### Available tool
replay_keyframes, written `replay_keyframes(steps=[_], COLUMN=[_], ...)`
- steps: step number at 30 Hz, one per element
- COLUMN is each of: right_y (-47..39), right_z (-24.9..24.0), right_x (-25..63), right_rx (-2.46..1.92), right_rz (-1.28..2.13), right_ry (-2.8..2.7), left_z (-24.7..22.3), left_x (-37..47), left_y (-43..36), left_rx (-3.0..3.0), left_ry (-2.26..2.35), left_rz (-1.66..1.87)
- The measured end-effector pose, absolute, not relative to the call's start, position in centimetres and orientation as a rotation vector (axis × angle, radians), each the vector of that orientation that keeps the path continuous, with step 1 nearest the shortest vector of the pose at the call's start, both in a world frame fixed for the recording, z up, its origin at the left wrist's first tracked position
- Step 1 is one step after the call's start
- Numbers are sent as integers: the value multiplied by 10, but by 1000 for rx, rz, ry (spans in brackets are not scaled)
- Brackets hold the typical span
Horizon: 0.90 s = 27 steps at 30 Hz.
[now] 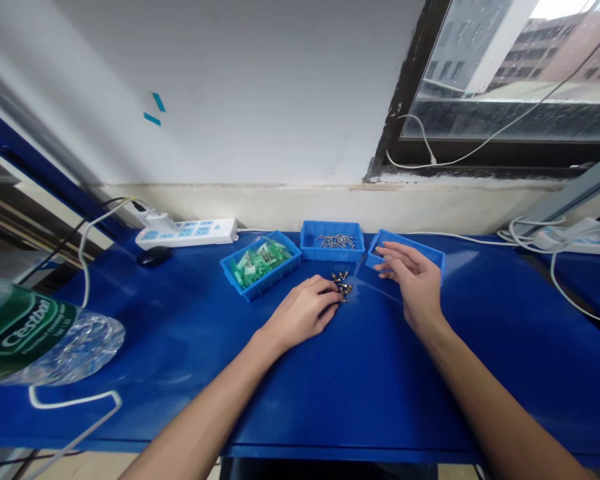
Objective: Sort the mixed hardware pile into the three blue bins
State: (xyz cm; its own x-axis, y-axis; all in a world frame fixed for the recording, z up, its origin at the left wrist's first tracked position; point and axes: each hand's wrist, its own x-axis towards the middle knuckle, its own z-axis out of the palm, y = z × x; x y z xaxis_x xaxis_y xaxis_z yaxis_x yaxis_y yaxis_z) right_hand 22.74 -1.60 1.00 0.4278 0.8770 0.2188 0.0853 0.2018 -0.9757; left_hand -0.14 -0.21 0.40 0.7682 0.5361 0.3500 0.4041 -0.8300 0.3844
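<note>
My left hand (306, 311) rests on the blue table with its fingers curled together at a small pile of dark and brassy metal fittings (345, 287). Whatever lies between those fingertips is hidden. Over the left part of the right-hand blue bin (410, 244) hovers my right hand (416, 280), its fingers stretched out and a gap showing between them. Something small and dark shows by its fingertips, but I cannot tell whether it is held or lies in the bin. Silver screws (337, 241) lie in the middle blue bin (333, 254).
Green and clear plastic pieces (261, 261) fill the tilted left bin (275, 283). Behind it are a white power strip (195, 232) and a black mouse (154, 256). A water bottle (45, 333) looms at the left. White cables (575, 293) hang at the right.
</note>
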Motion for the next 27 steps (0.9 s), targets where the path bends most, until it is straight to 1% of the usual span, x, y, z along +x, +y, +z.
replay_keyframes(steps=[7,15,21,27], right_y=[-16,-18,-22,-24], right_z=[13,11,9,9], right_x=[222,218,214,210], right_rx=[-1232,-1229,-1233,-1135], right_rz=[803,863,1034,1269], right_ry=[-959,-1075,-1348,-1439], left_z=[-1,2,11,15], left_x=[-2,-2,4,8], left_y=[2,2,0,-3], left_rx=[2659,2473,1918,1507], left_ry=[868,974,871,796], left_rz=[656,850,1078,1048])
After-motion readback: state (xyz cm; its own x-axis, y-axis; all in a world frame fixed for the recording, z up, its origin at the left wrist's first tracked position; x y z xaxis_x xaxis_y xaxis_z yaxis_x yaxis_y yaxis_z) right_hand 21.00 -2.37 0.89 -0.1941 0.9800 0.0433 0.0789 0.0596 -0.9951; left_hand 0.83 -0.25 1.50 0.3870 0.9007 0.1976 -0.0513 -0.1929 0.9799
